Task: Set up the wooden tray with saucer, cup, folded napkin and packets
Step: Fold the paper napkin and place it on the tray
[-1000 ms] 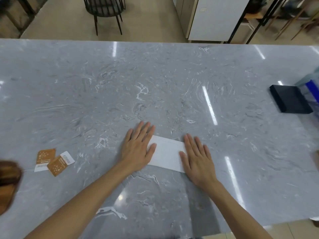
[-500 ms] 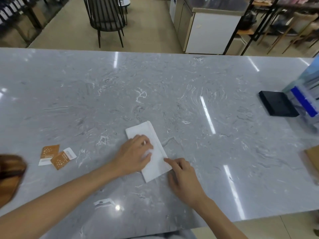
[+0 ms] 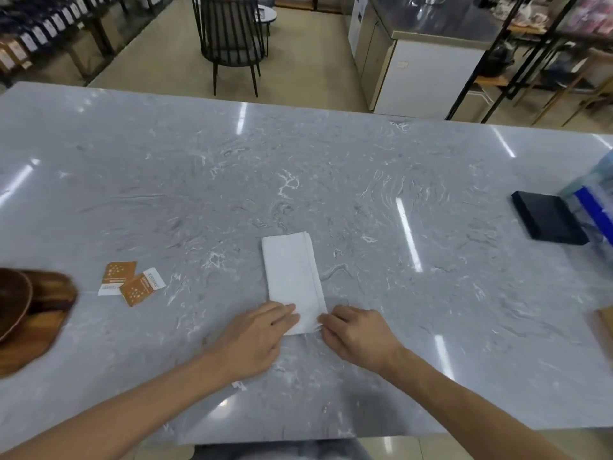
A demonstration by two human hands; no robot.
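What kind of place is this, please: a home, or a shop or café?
Probably a café or shop rather than a home. Beyond the long marble counter stand a black slatted chair beside a small round table, a steel-topped service counter, and rows of labelled packaged goods on shelves.

Wooden tray (image 3: pixel 36 330) blurred, cut off left.

Bright overhead light, streak glare across marble countertop (image 3: pixel 298 180). Soft shadows under hands. Wooden tray (image 3: pixel 30 320) motion-blurred at left edge. Wide-angle bending at borders.
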